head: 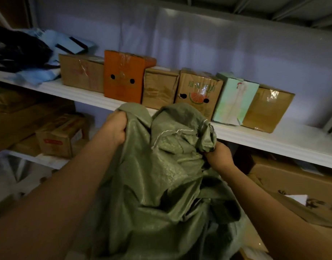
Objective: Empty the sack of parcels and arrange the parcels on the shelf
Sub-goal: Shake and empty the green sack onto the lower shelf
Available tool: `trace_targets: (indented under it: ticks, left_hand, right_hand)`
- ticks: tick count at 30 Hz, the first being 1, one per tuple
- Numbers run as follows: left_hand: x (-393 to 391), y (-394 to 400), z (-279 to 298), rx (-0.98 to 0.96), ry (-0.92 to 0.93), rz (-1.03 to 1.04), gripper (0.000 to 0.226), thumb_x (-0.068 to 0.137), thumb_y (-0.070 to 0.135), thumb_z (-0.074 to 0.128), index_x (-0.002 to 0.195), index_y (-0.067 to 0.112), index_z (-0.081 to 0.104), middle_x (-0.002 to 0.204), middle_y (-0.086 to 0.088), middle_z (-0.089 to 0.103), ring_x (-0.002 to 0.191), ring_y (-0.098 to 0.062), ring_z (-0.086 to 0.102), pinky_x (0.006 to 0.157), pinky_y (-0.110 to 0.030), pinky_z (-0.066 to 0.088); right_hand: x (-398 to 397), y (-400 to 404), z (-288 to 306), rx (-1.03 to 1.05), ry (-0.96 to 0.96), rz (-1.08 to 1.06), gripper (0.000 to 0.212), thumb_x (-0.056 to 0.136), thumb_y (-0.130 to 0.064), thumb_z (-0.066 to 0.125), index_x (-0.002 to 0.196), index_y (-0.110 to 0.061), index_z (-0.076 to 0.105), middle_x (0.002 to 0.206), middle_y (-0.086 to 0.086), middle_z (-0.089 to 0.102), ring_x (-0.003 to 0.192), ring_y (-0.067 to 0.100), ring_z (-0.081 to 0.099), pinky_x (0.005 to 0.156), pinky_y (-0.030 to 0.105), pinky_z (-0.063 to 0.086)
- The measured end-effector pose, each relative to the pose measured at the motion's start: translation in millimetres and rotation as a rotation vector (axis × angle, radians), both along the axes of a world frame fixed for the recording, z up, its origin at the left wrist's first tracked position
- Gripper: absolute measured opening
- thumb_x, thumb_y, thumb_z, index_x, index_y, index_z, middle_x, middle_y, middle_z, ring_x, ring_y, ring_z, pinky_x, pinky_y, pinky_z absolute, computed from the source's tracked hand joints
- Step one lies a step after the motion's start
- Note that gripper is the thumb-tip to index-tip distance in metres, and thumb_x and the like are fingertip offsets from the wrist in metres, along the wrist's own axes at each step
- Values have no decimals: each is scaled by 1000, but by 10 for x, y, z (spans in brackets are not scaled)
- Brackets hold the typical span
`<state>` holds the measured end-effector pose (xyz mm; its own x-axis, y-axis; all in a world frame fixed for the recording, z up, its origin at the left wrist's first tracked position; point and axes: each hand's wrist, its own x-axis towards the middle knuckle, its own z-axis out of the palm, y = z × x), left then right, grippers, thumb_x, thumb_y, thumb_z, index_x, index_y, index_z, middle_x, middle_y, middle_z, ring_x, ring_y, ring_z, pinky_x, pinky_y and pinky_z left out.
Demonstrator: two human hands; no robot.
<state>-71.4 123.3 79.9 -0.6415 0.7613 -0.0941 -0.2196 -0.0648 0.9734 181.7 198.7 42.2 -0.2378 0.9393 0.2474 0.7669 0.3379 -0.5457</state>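
Closest to the camera, two bare forearms reach forward and both hands clutch a crumpled green woven sack (161, 181). The left hand (115, 128) has its fingers curled tight round a bunched fold at the sack's upper left edge. The right hand (218, 156) grips a twisted wad of the fabric at the upper right, where a pale drawstring (169, 134) trails across the cloth. The sack hangs slack between the hands, its top raised level with the front lip of the white shelf (274, 141); whether anything is left inside cannot be told.

Just beyond, a row of parcels stands side by side on that shelf, touching one another. From left to right: a brown carton (80, 74), an orange box (124, 77) with two dark round holes, a shorter brown box (159, 87), a carton with a watermelon print (199, 92), a pale mint-green box (234, 98) leaning a little, and a taped brown box (268, 107) at the right end.

Farther left on the same shelf lie light blue mailer bags (39, 72) and a black plastic bag (18, 51). Below the shelf, more cardboard boxes (58, 136) sit on a lower level at left, and large flattened-looking cartons (293, 181) crowd the lower right.
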Motion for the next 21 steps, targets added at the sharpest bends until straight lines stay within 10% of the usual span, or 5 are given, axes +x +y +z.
trace_targets:
  ticks: [4, 8, 13, 17, 21]
  left_hand:
    - [-75, 6, -18, -8, -167, -97, 31, 97, 17, 46, 122, 4, 59, 113, -18, 66, 91, -30, 65, 85, -42, 54]
    - [-49, -150, -12, 7, -153, -72, 19, 98, 12, 41, 89, 7, 57, 88, -12, 60, 71, -22, 57, 61, -26, 56]
    - [-104, -149, 287, 178, -241, -70, 22, 98, 15, 44, 111, 7, 60, 96, -12, 63, 81, -22, 62, 80, -36, 55]
    - [-124, -180, 160, 12, -163, -96, 32, 92, 15, 53, 122, 7, 58, 121, -17, 63, 99, -30, 65, 67, -37, 58]
    - [-132, -215, 289, 235, -209, -68, 30, 96, 12, 47, 123, 9, 60, 108, -14, 66, 90, -27, 66, 64, -33, 60]
  right_hand:
    - [-10, 14, 24, -60, -10, 7, 25, 96, -22, 49, 98, -1, 64, 100, 20, 67, 94, 37, 61, 88, 48, 50]
    - [30, 41, 162, -14, 247, -72, 19, 96, -18, 46, 87, -6, 58, 98, 23, 64, 93, 39, 60, 89, 54, 49]
    - [-49, 55, 382, 69, 423, -117, 11, 90, -8, 46, 90, -6, 57, 96, 20, 62, 92, 37, 59, 87, 53, 51]
    - [12, 82, 427, 69, 356, -130, 21, 92, -8, 46, 103, 1, 61, 105, 23, 63, 98, 38, 59, 85, 46, 48]
    - [-3, 109, 654, 172, 530, -164, 22, 89, -5, 47, 105, -1, 62, 108, 22, 64, 101, 37, 59, 89, 48, 50]
